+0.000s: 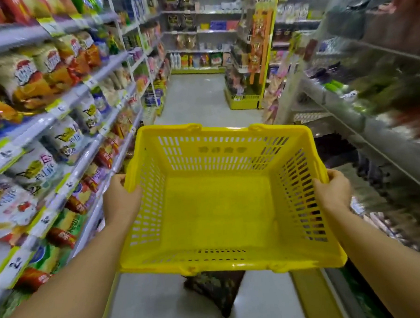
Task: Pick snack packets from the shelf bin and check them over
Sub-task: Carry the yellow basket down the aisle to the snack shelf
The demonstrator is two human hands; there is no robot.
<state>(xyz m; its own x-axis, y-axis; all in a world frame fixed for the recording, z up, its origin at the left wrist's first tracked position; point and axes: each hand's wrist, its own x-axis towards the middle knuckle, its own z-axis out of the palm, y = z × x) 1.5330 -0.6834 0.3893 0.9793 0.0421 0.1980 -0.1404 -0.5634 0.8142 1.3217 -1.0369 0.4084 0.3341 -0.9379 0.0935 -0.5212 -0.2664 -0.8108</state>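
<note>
Holding a yellow basket (230, 267)
The left hand (122, 198) and right hand (332, 190) are each clasping a side rim, grip closed on it; snack packets (29, 76) are sitting on shelves (113, 66).

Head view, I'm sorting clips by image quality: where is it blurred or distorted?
In the head view the yellow basket is sharp; the right shelves smear with motion blur; the left snack packets soften towards the edge; the wide lens bows shelf lines; light is even, no strong glare.
</note>
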